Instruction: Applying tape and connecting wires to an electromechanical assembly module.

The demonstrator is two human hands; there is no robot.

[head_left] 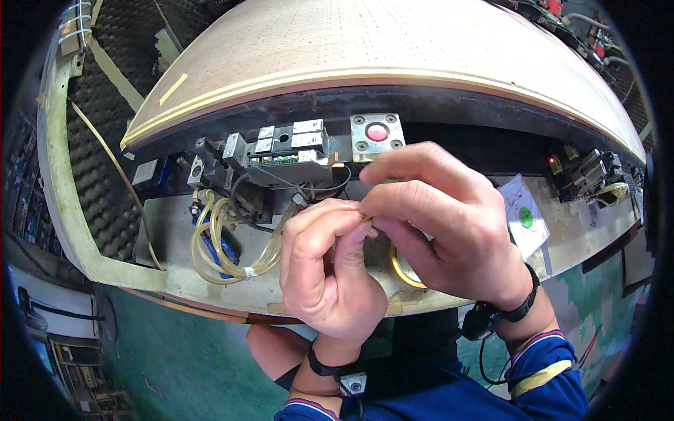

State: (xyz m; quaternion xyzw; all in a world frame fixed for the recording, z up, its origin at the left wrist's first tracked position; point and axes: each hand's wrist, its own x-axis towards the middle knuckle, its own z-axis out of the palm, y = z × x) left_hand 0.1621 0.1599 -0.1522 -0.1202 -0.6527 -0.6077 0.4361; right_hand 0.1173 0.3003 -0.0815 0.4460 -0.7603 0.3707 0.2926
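Observation:
Both hands meet fingertip to fingertip above the front ledge of a machine bench. My left hand is closed, its thumb pressed against the bent index finger. From the right, my right hand pinches at the same spot, thumb and index finger together. Whatever lies between the fingertips is too small or too hidden to name. Just beyond the hands sits a metal block with a round red button. Partly behind my right hand, a yellow ring-shaped roll rests on the ledge.
Coiled clear tubing lies left of my hands, below a metal clamp assembly. A white card with a green dot is at right, before another metal mechanism. A large pale perforated board spans the back.

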